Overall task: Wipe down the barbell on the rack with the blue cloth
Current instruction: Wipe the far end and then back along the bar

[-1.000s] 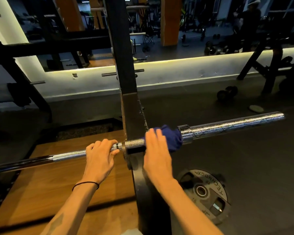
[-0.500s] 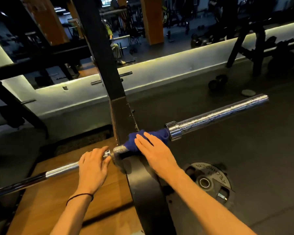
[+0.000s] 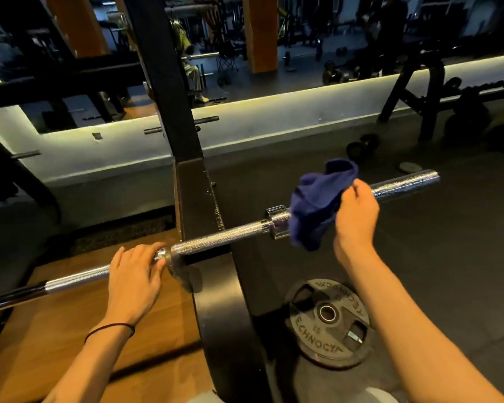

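Head view showed the black rack [image 3: 186, 175] upright as the largest thing in the scene, rising through the middle with the barbell [image 3: 216, 238] resting across it, its knurled shaft running left over the wooden platform [image 3: 41, 344] and its smooth chrome sleeve reaching right over the dark floor [image 3: 448, 271]. A weight plate [image 3: 329, 324] lay flat on the floor below the sleeve, just beside the rack's base.

Half a second earlier the blue cloth [image 3: 317, 205] had been pressed onto the shaft between the rack and the collar; by this moment it had been lifted clear and hung bunched in front of the collar and the inner end of the sleeve. Whether it touched the metal there could not be told. The right hand [image 3: 357, 216] had its grip closed on the cloth, fingers curled round a gathered fold. The left hand [image 3: 136, 274] had stayed where it was, fingers curled over the shaft just left of the rack, steadying the bar.

Judging from that lift, the short stretch by the rack was probably finished, and the cloth was being carried outward so the sleeve could be wiped next; the long left part of the shaft seemed not yet done.
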A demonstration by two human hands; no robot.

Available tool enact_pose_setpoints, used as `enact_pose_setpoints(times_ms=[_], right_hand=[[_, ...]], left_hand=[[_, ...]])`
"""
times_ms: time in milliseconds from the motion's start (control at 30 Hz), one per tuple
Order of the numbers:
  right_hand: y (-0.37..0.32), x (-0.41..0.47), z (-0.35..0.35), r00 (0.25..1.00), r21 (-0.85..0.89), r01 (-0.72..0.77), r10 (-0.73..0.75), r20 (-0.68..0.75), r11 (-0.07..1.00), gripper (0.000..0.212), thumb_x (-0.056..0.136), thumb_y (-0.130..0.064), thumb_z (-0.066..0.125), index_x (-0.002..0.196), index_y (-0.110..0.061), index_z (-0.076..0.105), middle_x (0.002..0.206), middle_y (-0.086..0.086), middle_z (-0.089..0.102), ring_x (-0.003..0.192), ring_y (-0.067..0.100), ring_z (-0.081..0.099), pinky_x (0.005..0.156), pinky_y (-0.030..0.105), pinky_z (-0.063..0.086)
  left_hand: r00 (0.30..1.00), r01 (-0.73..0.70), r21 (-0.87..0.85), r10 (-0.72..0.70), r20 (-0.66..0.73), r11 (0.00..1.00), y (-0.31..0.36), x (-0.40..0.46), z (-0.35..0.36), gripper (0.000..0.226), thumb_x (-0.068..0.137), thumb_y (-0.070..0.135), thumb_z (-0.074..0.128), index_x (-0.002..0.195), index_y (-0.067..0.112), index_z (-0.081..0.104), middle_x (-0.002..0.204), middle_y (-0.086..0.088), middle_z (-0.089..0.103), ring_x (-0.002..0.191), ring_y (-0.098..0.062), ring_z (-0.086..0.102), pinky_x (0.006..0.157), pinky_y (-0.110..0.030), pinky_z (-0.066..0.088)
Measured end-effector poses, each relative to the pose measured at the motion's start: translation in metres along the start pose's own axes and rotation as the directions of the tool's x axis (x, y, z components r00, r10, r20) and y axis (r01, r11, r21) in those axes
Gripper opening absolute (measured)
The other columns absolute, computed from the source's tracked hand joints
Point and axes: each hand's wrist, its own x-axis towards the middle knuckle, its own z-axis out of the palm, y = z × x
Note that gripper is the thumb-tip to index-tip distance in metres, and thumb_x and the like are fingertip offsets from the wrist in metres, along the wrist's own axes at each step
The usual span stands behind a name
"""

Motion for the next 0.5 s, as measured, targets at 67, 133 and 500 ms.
enact_pose_setpoints(times_ms=[67, 133, 500], right_hand=[[-0.013, 0.021, -0.011, 0.995, 0.008, 0.008, -0.007, -0.101, 1.0, 0.022, 0.104, -0.018, 0.046, 0.12, -0.011, 0.061, 0.094, -0.003, 0.061, 0.076, 0.001, 0.053, 0.068, 0.022, 0.044], [-0.017, 0.026, -0.007, 0.993, 0.0, 0.089, -0.088, -0.079, 0.996, 0.019, 0.106, -0.019, 0.045, 0.12, -0.013, 0.057, 0.095, -0.006, 0.06, 0.075, -0.005, 0.056, 0.065, 0.013, 0.045], [0.087, 0.012, -0.007, 0.499, -0.49, 0.864, -0.334, 0.8, 0.117, 0.051, 0.102, -0.034, 0.038, 0.148, -0.013, 0.046, 0.147, 0.012, 0.05, 0.135, 0.034, 0.047, 0.118, 0.05, 0.025]], left_hand=[[1.0, 0.001, 0.006, -0.001, -0.004, 1.0, 0.0, 0.0, 0.002, 0.035, 0.09, 0.011, 0.066, 0.125, 0.017, 0.062, 0.111, -0.005, 0.066, 0.113, -0.028, 0.057, 0.113, -0.046, 0.024], [1.0, 0.008, 0.019, -0.008, -0.008, 1.0, 0.001, 0.0, 0.003, 0.035, 0.09, 0.01, 0.066, 0.124, 0.017, 0.062, 0.111, -0.005, 0.066, 0.112, -0.028, 0.057, 0.113, -0.047, 0.024], [1.0, 0.025, -0.024, -0.025, -0.007, 0.999, 0.005, -0.002, 0.0, 0.035, 0.091, 0.012, 0.064, 0.125, 0.018, 0.062, 0.112, -0.004, 0.065, 0.115, -0.027, 0.056, 0.116, -0.048, 0.022]])
